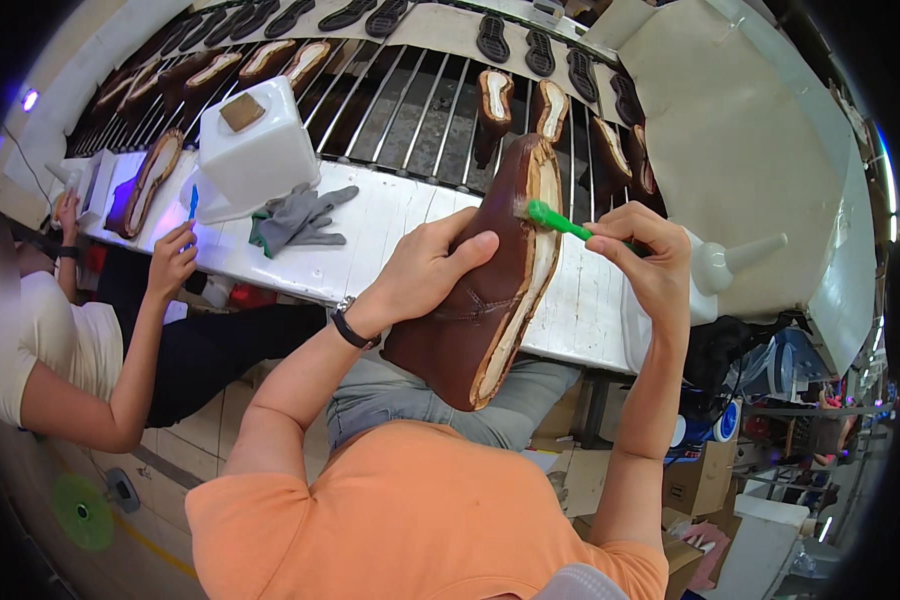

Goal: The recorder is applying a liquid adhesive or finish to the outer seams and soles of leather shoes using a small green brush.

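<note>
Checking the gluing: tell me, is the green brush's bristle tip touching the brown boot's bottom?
Touching. The head view shows the green brush, held in the right hand, with its bristles pressed on the pale underside rim of the brown boot.

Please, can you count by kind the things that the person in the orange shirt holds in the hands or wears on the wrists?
Brown boot, in the left hand: 1
Green brush, in the right hand: 1
Wristwatch, on the left wrist: 1
Total: 3

A white slatted workbench [390,235] fronts a metal-rod conveyor rack [410,110], above a tan tiled floor [185,440].
</note>
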The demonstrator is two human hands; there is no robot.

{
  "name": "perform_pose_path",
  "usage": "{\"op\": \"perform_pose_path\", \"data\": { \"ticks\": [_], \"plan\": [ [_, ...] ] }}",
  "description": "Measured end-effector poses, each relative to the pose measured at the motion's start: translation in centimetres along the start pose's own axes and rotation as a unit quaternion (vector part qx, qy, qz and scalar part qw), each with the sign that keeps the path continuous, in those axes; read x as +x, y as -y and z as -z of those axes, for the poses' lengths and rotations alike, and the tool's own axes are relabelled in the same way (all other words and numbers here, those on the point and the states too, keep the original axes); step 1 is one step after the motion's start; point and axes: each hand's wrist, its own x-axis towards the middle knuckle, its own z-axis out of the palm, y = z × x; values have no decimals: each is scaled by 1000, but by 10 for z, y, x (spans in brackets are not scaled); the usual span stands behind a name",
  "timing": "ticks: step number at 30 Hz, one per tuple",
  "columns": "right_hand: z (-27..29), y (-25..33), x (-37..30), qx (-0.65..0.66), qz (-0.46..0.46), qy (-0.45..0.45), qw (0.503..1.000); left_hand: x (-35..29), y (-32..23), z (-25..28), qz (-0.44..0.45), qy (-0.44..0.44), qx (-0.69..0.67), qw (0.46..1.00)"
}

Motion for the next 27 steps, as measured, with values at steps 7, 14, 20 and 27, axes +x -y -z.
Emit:
{"op": "perform_pose_path", "data": {
  "ticks": [7,14,20,27],
  "plan": [
    [3,0,-8,-16,9,70,997,0,-7,0,39,7,-147,988],
    [-14,7,-37,-9,-20,116,993,3,3,6,39,-43,-129,990],
    [-21,-11,-30,-8,-50,9,999,6,16,-1,45,-68,-156,984],
    [-21,5,-54,26,-54,104,993,7,24,2,58,-103,-132,984]
  ]
}}
